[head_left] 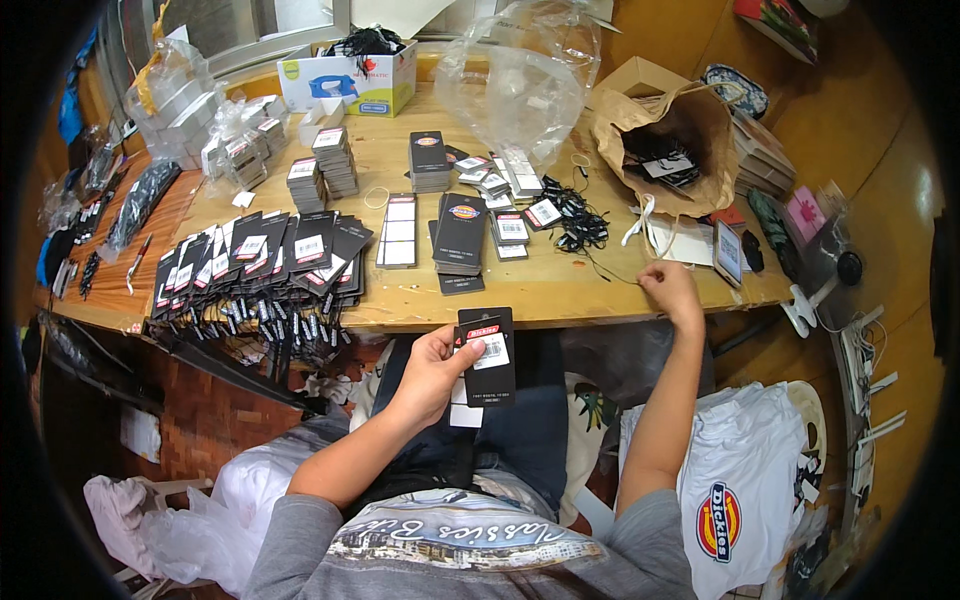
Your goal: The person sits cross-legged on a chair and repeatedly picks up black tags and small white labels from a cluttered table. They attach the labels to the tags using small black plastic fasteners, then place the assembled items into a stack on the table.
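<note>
My left hand [434, 372] grips a few black hang tags [492, 385] above my lap, the thumb pressed on a white barcode label. A white strip of card hangs below them. At the table's front edge, the closed fingers of my right hand [668, 290] pinch the end of a thin black string [610, 274]. That string runs back to a tangled heap of black tag strings [580, 222]. Between the hands and the heap stand a stack of black tags [461, 240], a stack of white label cards [398, 232] and smaller labelled stacks [510, 230].
Strung tags [262, 255] lie fanned over the table's left front edge, strings dangling. A paper bag [715, 140] holding black strings stands right, near a propped phone [728, 252]. Behind are a white box [350, 80] and a clear plastic bag [515, 75]. White shirts [720, 450] lie at lower right.
</note>
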`<state>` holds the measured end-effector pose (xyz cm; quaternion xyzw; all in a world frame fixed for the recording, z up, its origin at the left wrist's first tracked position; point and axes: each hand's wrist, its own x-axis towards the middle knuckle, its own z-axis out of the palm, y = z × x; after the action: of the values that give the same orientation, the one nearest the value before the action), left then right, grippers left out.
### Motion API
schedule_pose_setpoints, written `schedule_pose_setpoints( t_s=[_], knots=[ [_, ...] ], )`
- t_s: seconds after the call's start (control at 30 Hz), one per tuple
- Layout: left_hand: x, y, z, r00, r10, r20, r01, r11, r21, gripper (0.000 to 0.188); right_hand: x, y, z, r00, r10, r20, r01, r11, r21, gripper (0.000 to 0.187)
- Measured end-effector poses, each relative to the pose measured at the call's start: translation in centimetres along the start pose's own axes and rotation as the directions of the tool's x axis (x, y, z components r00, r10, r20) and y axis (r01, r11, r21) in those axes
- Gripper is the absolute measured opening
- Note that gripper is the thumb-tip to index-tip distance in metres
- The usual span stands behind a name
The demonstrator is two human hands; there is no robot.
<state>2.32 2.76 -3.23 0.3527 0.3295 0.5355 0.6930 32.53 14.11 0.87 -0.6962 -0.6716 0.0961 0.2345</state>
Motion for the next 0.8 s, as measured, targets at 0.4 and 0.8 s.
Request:
schedule_pose_setpoints(
  t_s=[0.4, 0.8],
  knots=[
    [-0.7, 0.3, 0.2, 0.999, -0.030, -0.012, 0.030, 0.999, 0.011, 0.015, 3.6, -9.1, 6.6, 0.949, -0.100, -0.297, 0.101, 0.995, -0.013, 0.018],
    [-0.3, -0.3, 0.1, 0.999, -0.039, 0.025, 0.040, 0.998, -0.041, 0.017, 7.8, -7.0, 1.5, 0.954, 0.139, -0.265, 0.143, 0.565, 0.812, 0.011]
  ],
)
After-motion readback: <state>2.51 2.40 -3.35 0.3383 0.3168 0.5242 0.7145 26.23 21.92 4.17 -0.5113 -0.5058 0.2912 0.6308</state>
